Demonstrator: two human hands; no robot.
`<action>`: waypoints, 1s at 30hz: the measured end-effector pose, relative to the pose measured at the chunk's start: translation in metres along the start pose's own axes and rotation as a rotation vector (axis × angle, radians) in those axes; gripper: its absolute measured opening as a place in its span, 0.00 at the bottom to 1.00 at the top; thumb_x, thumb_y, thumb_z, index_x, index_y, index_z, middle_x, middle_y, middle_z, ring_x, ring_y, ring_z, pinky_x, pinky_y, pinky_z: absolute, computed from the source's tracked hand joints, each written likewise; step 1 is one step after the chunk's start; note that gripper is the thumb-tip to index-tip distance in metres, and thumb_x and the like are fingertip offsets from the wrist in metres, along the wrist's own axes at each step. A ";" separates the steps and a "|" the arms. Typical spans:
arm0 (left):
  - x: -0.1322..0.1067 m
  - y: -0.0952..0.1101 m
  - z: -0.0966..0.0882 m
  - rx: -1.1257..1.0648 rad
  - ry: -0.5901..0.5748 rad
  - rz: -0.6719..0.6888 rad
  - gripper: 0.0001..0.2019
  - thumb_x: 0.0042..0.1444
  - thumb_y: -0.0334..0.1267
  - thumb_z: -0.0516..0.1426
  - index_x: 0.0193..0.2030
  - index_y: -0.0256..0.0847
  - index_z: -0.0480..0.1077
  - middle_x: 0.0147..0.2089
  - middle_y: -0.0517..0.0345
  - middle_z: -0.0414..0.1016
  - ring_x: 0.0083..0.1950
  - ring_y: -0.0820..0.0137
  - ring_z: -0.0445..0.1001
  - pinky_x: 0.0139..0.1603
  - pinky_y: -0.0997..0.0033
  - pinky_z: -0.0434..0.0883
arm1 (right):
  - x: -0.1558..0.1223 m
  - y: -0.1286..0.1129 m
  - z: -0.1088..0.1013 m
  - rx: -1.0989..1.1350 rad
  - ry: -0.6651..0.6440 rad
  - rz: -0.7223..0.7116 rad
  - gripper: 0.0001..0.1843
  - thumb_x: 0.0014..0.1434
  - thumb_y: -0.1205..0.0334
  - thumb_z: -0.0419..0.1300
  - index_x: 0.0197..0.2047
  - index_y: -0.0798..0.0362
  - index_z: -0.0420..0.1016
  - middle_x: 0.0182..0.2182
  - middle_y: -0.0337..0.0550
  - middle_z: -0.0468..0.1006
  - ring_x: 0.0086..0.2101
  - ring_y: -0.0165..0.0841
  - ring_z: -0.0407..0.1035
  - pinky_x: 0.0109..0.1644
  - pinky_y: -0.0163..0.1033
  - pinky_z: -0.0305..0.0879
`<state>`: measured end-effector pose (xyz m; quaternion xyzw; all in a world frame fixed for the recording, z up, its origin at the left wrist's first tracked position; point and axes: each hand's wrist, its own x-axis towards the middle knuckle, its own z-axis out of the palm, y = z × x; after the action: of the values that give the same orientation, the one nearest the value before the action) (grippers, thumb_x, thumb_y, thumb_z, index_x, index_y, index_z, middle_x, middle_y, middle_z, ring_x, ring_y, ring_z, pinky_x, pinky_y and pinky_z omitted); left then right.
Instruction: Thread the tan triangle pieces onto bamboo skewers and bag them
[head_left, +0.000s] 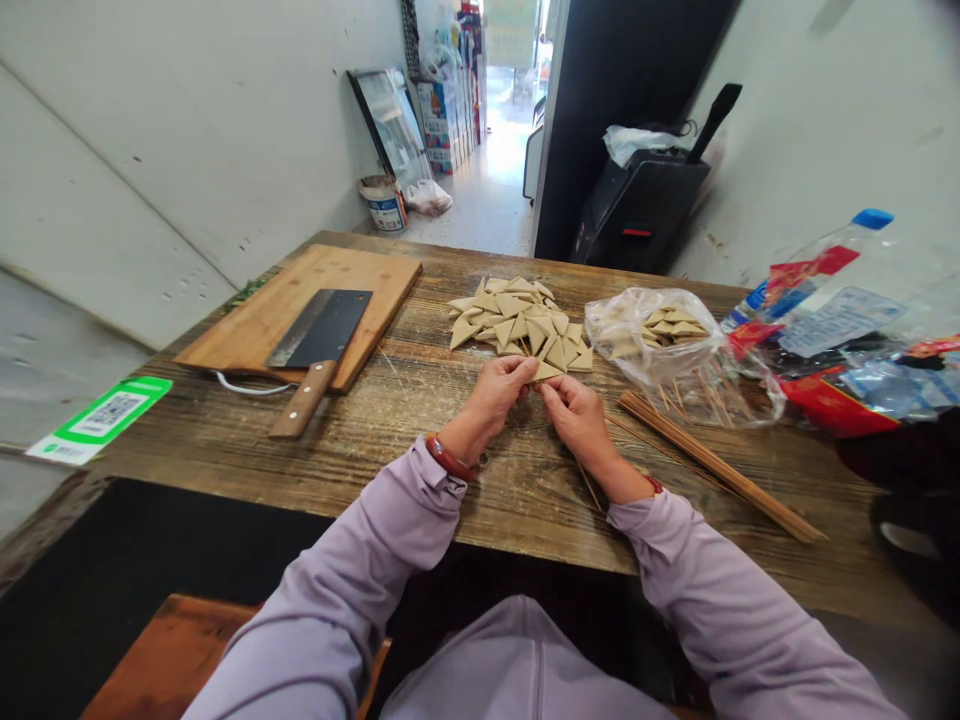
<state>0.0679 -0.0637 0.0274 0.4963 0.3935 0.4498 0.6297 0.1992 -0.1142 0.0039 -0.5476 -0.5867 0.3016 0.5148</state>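
My left hand [495, 395] pinches a flat tan triangular piece, which looks like dried tofu [546, 371], between thumb and fingers. My right hand [579, 415] is closed at the lower edge of the same piece. A thin bamboo skewer [590, 485] runs out from under the right palm toward the table's front edge; its tip is hidden at the fingers. Just beyond both hands lies a loose pile of similar tan triangles [510, 310]. To the right, a bundle of bamboo skewers [720, 465] rests slanted on the table.
A cleaver [321, 330] lies on a wooden cutting board [375, 270] at the left, its handle over the near edge. On the right, a clear plastic bag [622, 325] holds skewered triangles. Beyond it are a blue-capped bottle [817, 265] and red packaging [836, 405].
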 end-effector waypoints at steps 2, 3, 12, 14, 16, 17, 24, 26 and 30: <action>0.001 -0.001 -0.001 0.002 0.003 -0.007 0.18 0.48 0.49 0.66 0.24 0.37 0.69 0.23 0.63 0.64 0.24 0.78 0.57 0.26 0.73 0.53 | 0.000 0.000 0.000 0.001 -0.001 -0.005 0.16 0.60 0.49 0.57 0.32 0.52 0.76 0.19 0.35 0.70 0.24 0.31 0.65 0.29 0.36 0.59; 0.001 -0.001 -0.001 0.000 0.003 -0.009 0.18 0.48 0.50 0.66 0.24 0.37 0.69 0.23 0.63 0.63 0.24 0.79 0.57 0.26 0.73 0.53 | -0.001 0.000 0.000 -0.003 0.002 -0.008 0.16 0.60 0.49 0.57 0.32 0.52 0.76 0.19 0.35 0.70 0.24 0.31 0.65 0.30 0.36 0.59; -0.002 -0.002 0.002 -0.042 -0.026 -0.008 0.21 0.45 0.54 0.68 0.25 0.36 0.71 0.24 0.62 0.65 0.25 0.78 0.58 0.26 0.74 0.54 | -0.002 0.000 0.000 -0.028 0.038 -0.013 0.17 0.61 0.49 0.56 0.31 0.52 0.76 0.19 0.36 0.69 0.23 0.31 0.63 0.29 0.36 0.57; -0.002 -0.002 0.002 -0.038 -0.024 -0.009 0.21 0.45 0.54 0.68 0.26 0.36 0.72 0.24 0.62 0.66 0.25 0.78 0.58 0.27 0.74 0.55 | -0.002 0.001 0.000 -0.022 0.044 -0.002 0.17 0.61 0.48 0.56 0.30 0.52 0.76 0.18 0.36 0.69 0.23 0.31 0.63 0.28 0.36 0.57; -0.003 -0.003 0.003 -0.028 -0.022 -0.004 0.22 0.46 0.55 0.68 0.26 0.36 0.72 0.24 0.62 0.66 0.25 0.78 0.59 0.27 0.74 0.55 | -0.001 0.001 0.000 -0.014 0.050 0.006 0.17 0.60 0.48 0.57 0.29 0.51 0.75 0.18 0.35 0.68 0.22 0.31 0.62 0.28 0.36 0.57; -0.003 -0.003 0.003 -0.023 -0.023 0.001 0.22 0.46 0.55 0.68 0.26 0.36 0.72 0.24 0.62 0.66 0.25 0.78 0.59 0.27 0.74 0.55 | -0.001 0.000 0.001 -0.006 0.050 0.010 0.17 0.60 0.48 0.57 0.28 0.51 0.75 0.17 0.35 0.68 0.22 0.30 0.61 0.28 0.35 0.56; 0.004 0.003 -0.009 0.050 -0.022 0.004 0.19 0.51 0.53 0.67 0.28 0.37 0.74 0.25 0.61 0.68 0.24 0.78 0.61 0.26 0.74 0.57 | 0.003 0.002 -0.001 0.083 0.059 0.061 0.16 0.57 0.48 0.59 0.30 0.52 0.76 0.17 0.33 0.67 0.19 0.28 0.58 0.26 0.35 0.55; 0.009 0.006 -0.016 0.045 0.079 0.010 0.17 0.53 0.52 0.66 0.32 0.36 0.76 0.26 0.60 0.70 0.24 0.78 0.62 0.26 0.76 0.58 | 0.007 0.004 -0.005 0.113 0.089 0.084 0.16 0.57 0.48 0.59 0.32 0.53 0.76 0.16 0.32 0.66 0.19 0.27 0.58 0.25 0.35 0.53; 0.018 0.007 -0.027 0.059 0.208 0.047 0.13 0.54 0.46 0.66 0.33 0.36 0.76 0.26 0.61 0.68 0.24 0.79 0.61 0.26 0.77 0.57 | 0.021 0.010 -0.020 0.224 0.208 0.128 0.18 0.55 0.46 0.60 0.32 0.53 0.74 0.15 0.30 0.65 0.18 0.26 0.56 0.24 0.34 0.51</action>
<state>0.0461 -0.0381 0.0282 0.4743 0.4584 0.5016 0.5597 0.2242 -0.0962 0.0062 -0.5513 -0.4568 0.3388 0.6104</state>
